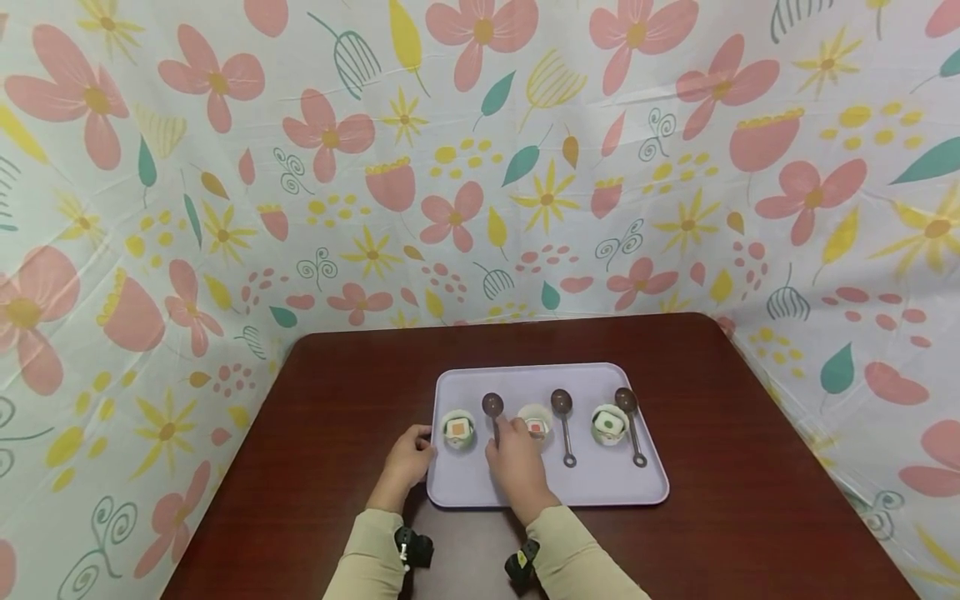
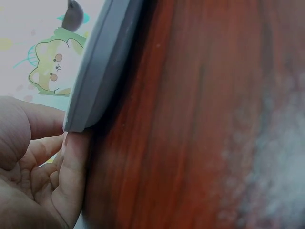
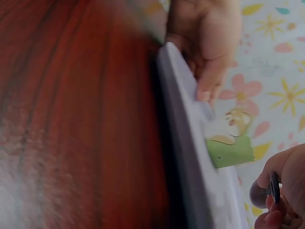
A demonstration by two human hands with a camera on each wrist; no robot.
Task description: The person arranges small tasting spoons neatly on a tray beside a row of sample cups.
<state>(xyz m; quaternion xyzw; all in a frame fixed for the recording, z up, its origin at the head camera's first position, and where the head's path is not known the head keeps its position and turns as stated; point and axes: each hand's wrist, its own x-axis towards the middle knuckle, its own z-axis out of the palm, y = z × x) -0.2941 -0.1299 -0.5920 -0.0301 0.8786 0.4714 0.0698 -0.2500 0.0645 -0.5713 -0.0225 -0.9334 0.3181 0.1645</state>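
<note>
A pale lilac tray [image 1: 585, 483] lies on the table. At its left edge, my left hand [image 1: 405, 460] grips the rim, thumb above and fingers at the side and underneath, seen closely in the left wrist view. My right hand [image 1: 517, 467] holds a brown spoon [image 1: 492, 406] by its handle, bowl pointing away, between the left and middle cups. The left paper cup [image 1: 458, 443] has a cartoon animal on its side [image 2: 57, 69] and an orange-marked top. The middle cup [image 1: 534, 412] shows a red square, partly hidden by my right hand. A green-marked cup [image 1: 609, 437] stands at right.
Two more brown spoons lie on the tray, one right of the middle cup [image 1: 562, 402] and one beside the right cup [image 1: 626, 400]. The dark reddish wooden table [image 1: 360, 375] meets a flower-printed cloth [image 1: 450, 150] behind and at both sides.
</note>
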